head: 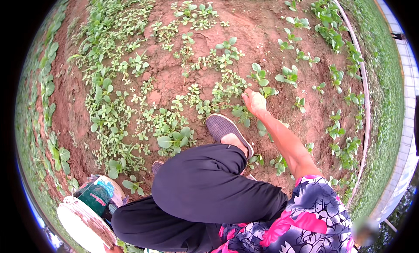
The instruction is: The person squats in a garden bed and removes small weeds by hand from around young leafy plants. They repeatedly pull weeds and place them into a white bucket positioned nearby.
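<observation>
My right hand (254, 102) reaches down to the soil, its fingers curled at the edge of a low patch of purslane-like plants (226, 86). The fingertips are partly hidden, so whether a stem is between them is unclear. Just beyond the hand stand broad-leaved seedlings (259, 74), and another leafy seedling (242, 113) lies close below the wrist. Only a small part of my left hand (113, 249) shows at the bottom edge, on the rim of a tilted plastic bucket (95, 195). The bucket's round white end (85, 225) faces me and is overexposed.
My shoe (226, 127) is planted beside the low plants, below my bent knee (196, 184). Denser greenery (108, 102) covers the soil at left. Seedlings stand in rows at right, along a pale hose or pipe (364, 79). Grass (386, 89) and a tiled path (410, 99) lie beyond.
</observation>
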`<state>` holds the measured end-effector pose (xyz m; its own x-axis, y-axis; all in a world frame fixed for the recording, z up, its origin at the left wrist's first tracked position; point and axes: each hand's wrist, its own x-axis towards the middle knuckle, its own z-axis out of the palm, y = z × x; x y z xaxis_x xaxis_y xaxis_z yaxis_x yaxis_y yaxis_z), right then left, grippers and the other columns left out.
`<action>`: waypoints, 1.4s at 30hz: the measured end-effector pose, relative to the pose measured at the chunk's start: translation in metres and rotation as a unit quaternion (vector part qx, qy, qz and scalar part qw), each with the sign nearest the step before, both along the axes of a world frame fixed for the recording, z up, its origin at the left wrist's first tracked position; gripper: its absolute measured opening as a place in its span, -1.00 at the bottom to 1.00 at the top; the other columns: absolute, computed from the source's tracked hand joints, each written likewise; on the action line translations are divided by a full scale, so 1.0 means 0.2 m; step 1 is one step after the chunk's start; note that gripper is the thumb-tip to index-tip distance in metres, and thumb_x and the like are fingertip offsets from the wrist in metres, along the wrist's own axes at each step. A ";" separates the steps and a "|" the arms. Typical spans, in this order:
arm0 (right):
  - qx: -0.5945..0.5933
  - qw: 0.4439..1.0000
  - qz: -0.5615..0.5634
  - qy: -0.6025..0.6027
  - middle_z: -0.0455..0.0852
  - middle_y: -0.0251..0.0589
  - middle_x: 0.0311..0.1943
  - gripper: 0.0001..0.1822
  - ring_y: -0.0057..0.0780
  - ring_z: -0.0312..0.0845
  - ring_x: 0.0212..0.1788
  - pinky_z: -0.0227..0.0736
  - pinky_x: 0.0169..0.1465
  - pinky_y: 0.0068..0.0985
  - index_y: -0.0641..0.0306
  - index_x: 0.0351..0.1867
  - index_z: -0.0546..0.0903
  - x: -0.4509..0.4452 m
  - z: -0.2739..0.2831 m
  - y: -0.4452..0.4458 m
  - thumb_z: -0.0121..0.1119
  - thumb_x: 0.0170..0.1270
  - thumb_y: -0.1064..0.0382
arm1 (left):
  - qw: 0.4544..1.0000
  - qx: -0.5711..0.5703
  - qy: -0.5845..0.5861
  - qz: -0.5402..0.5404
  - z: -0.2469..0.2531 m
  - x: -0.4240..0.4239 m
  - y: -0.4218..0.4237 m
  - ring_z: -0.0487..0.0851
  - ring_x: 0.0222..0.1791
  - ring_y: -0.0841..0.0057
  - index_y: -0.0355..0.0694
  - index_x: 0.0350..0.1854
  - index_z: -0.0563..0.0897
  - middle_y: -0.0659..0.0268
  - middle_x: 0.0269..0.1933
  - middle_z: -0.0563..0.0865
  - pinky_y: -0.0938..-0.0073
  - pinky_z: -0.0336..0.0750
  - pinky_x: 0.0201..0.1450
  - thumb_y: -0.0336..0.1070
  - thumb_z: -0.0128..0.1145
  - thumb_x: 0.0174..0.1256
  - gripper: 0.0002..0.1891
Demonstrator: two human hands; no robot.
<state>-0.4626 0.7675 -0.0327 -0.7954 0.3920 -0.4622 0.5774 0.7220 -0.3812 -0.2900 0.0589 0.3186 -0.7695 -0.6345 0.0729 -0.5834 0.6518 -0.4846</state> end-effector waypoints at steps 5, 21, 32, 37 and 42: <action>-0.013 0.990 -0.091 0.111 0.68 0.06 -0.41 -0.57 0.07 0.62 -0.25 0.46 -0.19 -0.11 0.27 -0.29 0.57 0.06 -0.11 0.05 0.18 0.23 -0.13 | 1.000 0.014 -0.002 -0.015 -0.03 -0.02 0.01 0.69 -0.22 0.01 -0.33 -0.11 0.69 -0.07 -0.23 0.73 0.05 0.53 -0.14 0.03 0.09 0.20 -0.52; 0.064 0.993 -0.014 0.095 0.69 0.04 -0.31 -0.86 0.06 0.63 -0.22 0.49 -0.16 -0.11 0.25 -0.32 0.51 0.04 -0.08 -0.10 0.19 0.11 0.32 | 0.999 0.000 0.013 -0.041 -0.04 0.02 -0.04 0.70 -0.30 0.03 -0.26 -0.13 0.71 -0.01 -0.29 0.75 0.06 0.54 -0.24 -0.08 0.09 0.16 -0.62; -0.333 0.891 -0.175 0.255 0.67 -0.17 -0.51 -0.85 -0.49 0.65 -0.53 0.48 -0.47 -0.52 0.34 -0.31 0.45 0.01 0.12 0.14 0.11 0.26 0.29 | 0.999 -0.021 0.008 -0.033 -0.03 0.07 -0.08 0.70 -0.31 0.02 -0.25 -0.13 0.72 -0.02 -0.29 0.75 0.05 0.54 -0.26 -0.01 0.08 0.19 -0.58; 0.025 0.992 0.076 0.093 0.67 -0.01 -0.30 -0.74 -0.10 0.66 -0.22 0.51 -0.19 -0.20 0.19 -0.14 0.45 -0.09 0.05 0.20 0.17 0.13 0.29 | 1.000 0.007 0.006 -0.025 -0.05 -0.01 0.00 0.70 -0.28 0.01 -0.27 -0.14 0.72 -0.03 -0.27 0.75 0.05 0.54 -0.21 0.01 0.06 0.20 -0.57; 0.070 0.982 0.154 0.081 0.61 -0.10 -0.24 -0.60 -0.09 0.61 -0.19 0.48 -0.16 -0.18 0.08 -0.04 0.42 -0.18 -0.02 0.09 0.27 0.09 0.24 | 0.999 0.032 0.016 -0.012 -0.02 0.05 -0.04 0.68 -0.17 0.00 -0.31 -0.04 0.67 -0.06 -0.17 0.73 0.05 0.52 -0.12 0.06 0.00 0.24 -0.49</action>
<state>-0.4983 0.7849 -0.0358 -0.9447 0.1723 -0.2790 0.2639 0.9045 -0.3349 -0.2807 0.0512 0.3145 -0.7826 -0.6199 0.0574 -0.5816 0.6951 -0.4226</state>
